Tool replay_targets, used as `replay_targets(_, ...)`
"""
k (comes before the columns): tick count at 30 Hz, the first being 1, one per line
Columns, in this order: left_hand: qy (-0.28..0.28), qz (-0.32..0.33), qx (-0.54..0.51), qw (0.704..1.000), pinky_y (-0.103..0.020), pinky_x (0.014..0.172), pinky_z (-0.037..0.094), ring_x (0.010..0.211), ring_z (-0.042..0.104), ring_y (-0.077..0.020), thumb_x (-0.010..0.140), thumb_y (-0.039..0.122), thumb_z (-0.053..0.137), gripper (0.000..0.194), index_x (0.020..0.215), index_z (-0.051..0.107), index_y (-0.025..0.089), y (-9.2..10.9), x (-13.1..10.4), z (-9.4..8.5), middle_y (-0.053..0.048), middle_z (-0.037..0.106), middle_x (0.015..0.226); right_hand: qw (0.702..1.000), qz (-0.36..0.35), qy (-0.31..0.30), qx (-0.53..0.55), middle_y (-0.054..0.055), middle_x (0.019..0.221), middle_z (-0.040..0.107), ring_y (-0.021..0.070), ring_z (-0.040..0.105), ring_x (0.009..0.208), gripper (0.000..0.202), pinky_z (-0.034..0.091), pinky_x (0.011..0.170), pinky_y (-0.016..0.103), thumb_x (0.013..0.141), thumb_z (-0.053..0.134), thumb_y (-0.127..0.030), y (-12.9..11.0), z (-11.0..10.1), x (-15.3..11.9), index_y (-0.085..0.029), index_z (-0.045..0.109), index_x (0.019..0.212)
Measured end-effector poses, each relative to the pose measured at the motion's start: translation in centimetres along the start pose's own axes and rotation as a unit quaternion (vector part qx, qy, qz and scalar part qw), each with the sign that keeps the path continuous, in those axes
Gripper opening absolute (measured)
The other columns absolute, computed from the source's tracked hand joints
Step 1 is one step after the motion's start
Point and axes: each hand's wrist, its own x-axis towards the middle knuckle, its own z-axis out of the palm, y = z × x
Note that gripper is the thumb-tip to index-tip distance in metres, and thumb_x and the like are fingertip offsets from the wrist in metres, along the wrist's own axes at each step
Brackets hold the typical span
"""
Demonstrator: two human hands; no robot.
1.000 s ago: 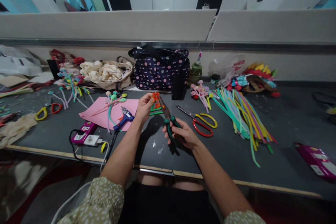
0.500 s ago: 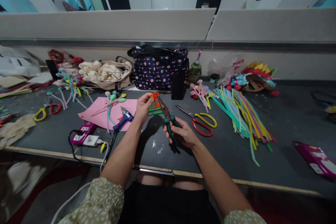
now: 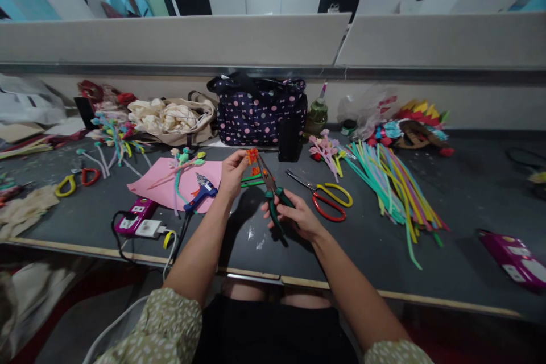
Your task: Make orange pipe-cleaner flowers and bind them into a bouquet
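Note:
My left hand (image 3: 234, 173) pinches a small orange pipe-cleaner flower (image 3: 252, 155) between its fingertips, above the dark table. My right hand (image 3: 296, 214) is wrapped around the green handles of long-nose pliers (image 3: 273, 193). The pliers' jaws point up and left, their tips at the flower; whether they grip it I cannot tell. Behind the jaws lie another orange piece (image 3: 255, 171) and green pipe cleaners (image 3: 252, 181). Scissors (image 3: 326, 194) with one yellow and one red handle rest just right of the pliers.
Left of my hands, a blue glue gun (image 3: 201, 192) lies on pink paper (image 3: 145, 182), near a purple power strip (image 3: 136, 217). At right is a bundle of coloured pipe cleaners (image 3: 392, 182). A polka-dot bag (image 3: 256, 114) and black phone (image 3: 289, 141) stand behind.
The pliers' handles have spread a little wider, and the right-hand fingers have shifted slightly left. The orange flower has turned slightly in my left fingertips.

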Motion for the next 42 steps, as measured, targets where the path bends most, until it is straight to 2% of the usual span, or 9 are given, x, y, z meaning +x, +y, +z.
replay_targets(3,-0.003,-0.003,-0.004,1.0,-0.022,0.069,0.042,0.066,0.054,-0.0105,0.069,0.035,0.076,0.022,0.078,0.069,0.017,0.04,-0.08,0.07,0.0,0.063,0.071,1.0,0.003,-0.007,0.0,0.011,0.101,0.067,0.0206,0.067,0.085,0.023,0.06,0.067,0.036,0.082,0.066,-0.031,-0.09,-0.12,-0.06,-0.018,0.051,0.093)
replay_targets(8,-0.013,-0.01,-0.005,1.0,-0.022,0.069,0.042,0.066,0.054,-0.0108,0.07,0.036,0.075,0.022,0.08,0.07,0.017,0.05,-0.12,0.11,0.0,0.063,0.069,1.0,-0.004,0.001,-0.003,0.009,0.096,0.068,0.0185,0.067,0.079,0.019,0.058,0.059,0.03,0.083,0.066,-0.029,-0.16,-0.23,-0.06,-0.018,0.053,0.092)
replay_targets(20,-0.007,-0.018,-0.007,1.0,-0.022,0.069,0.043,0.066,0.055,-0.0102,0.067,0.034,0.077,0.023,0.08,0.07,0.017,0.07,-0.13,0.17,-0.001,0.065,0.073,1.0,-0.012,0.014,-0.003,0.006,0.092,0.067,0.0154,0.064,0.071,0.017,0.056,0.052,0.026,0.082,0.066,-0.028,-0.12,-0.14,-0.01,-0.018,0.053,0.089)
replay_targets(26,0.014,0.005,0.026,1.0,-0.023,0.069,0.044,0.067,0.056,-0.0111,0.067,0.034,0.077,0.021,0.079,0.07,0.018,-0.31,0.07,0.0,0.0,0.064,0.073,0.999,-0.015,0.033,-0.004,0.005,0.089,0.066,0.0143,0.063,0.069,0.021,0.055,0.05,0.024,0.081,0.067,-0.03,0.11,-0.02,0.09,-0.019,0.052,0.088)
replay_targets(35,0.003,0.036,0.061,0.997,-0.024,0.073,0.044,0.073,0.056,-0.0119,0.072,0.033,0.073,0.017,0.079,0.07,0.019,-0.39,0.05,-0.11,0.0,0.064,0.078,0.997,-0.035,0.061,-0.031,0.004,0.088,0.065,0.014,0.063,0.068,0.02,0.055,0.05,0.024,0.081,0.066,-0.031,0.61,0.01,0.37,-0.019,0.052,0.089)
replay_targets(42,-0.004,0.007,0.057,0.998,-0.023,0.069,0.044,0.069,0.056,-0.011,0.07,0.034,0.074,0.023,0.086,0.068,0.019,-0.31,-0.16,0.18,0.0,0.065,0.078,0.998,-0.028,0.059,-0.016,0.005,0.09,0.065,0.0142,0.063,0.07,0.02,0.055,0.051,0.024,0.082,0.066,-0.03,0.34,0.05,0.27,-0.019,0.051,0.09)
